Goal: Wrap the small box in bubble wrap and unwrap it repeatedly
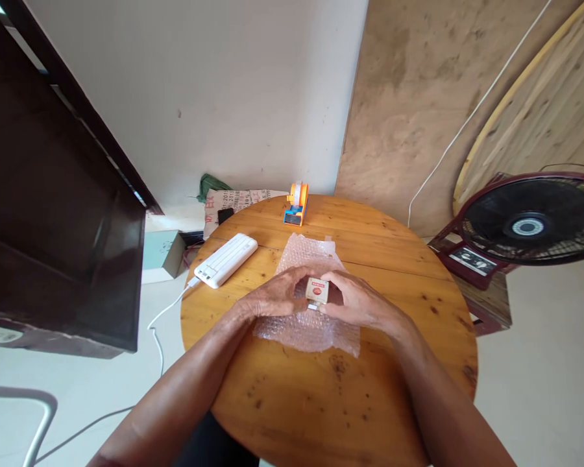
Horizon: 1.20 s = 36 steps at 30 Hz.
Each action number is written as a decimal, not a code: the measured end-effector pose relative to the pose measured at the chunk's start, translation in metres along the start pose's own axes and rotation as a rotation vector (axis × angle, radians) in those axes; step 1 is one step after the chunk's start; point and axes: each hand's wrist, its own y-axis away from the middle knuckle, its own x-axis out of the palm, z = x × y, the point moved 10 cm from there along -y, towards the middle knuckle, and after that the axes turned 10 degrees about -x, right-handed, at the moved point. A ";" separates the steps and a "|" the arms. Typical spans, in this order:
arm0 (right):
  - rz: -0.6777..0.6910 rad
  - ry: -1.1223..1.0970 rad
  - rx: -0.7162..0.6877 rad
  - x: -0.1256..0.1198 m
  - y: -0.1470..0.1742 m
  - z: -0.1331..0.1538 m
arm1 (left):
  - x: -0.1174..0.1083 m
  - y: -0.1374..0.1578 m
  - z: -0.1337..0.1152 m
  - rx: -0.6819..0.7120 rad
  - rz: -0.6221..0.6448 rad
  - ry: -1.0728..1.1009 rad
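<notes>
The small box (317,292) sits directly between the two hands, over the bubble wrap (306,334) on the round wooden counter (292,402). The left hand (279,295) and right hand (355,299) pinch it from opposite sides with thumbs and fingers, neither clearly nearer. Its upper face looks almost square, so no long axis stands out; whether it touches the wrap, I cannot tell. Beyond, left, lies a white power bank (226,259); farther, the orange tape dispenser (296,204).
</notes>
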 end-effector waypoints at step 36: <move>-0.093 0.095 -0.101 -0.002 0.002 -0.002 | 0.031 0.088 -0.043 0.068 -0.548 -0.474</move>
